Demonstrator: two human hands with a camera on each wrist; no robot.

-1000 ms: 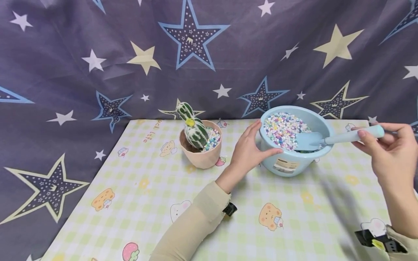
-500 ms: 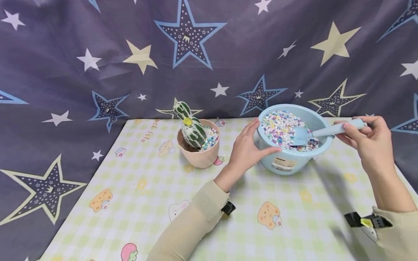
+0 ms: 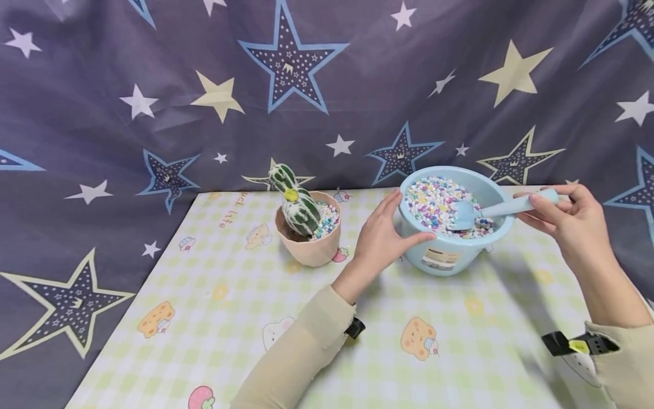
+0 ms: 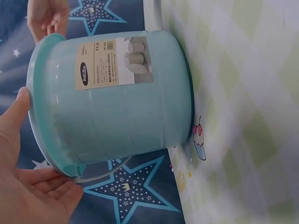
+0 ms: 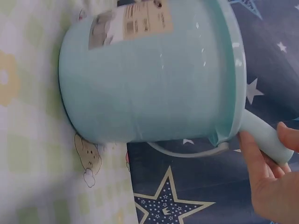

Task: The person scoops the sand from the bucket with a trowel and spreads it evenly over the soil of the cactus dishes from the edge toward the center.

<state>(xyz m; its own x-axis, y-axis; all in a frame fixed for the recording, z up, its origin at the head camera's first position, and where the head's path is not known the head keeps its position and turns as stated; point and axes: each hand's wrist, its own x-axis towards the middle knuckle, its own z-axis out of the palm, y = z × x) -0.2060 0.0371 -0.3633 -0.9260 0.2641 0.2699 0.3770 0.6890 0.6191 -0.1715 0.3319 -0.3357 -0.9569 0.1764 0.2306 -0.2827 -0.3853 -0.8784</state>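
Pale blue plastic is filling the right half of the scene: a bucket (image 3: 475, 253) is standing upright at the far right of the tabletop (image 3: 230, 341), holding multicoloured pebbles (image 3: 429, 200). Its left side is being touched by the left hand (image 3: 377, 243), which is spreading wide, the thumb reaching along the near side just under the rim and the fingers, lying together, reaching along the left side. On the opposite side the right hand (image 3: 577, 221) is pinching the handle of a light-blue scoop (image 3: 518, 205), thumb on the near side and fingers behind it. The handle is slanting over the bucket's right rim, while the blade is lying face up among the pebbles, its lower edge sinking into them; whether the handle is touching the rim, one cannot tell. On the bucket's near wall a paper label (image 3: 440, 258) is showing, and in the right wrist view a thin bail (image 5: 189, 153) is curving below the rim. Left of the bucket and well apart from the left hand, a pinkish pot (image 3: 314, 253) is holding a cactus (image 3: 301, 213), which is leaning left, with coloured stones (image 3: 328, 220) lying at its right side. Behind everything, a star-patterned cloth (image 3: 184, 51) is hanging.
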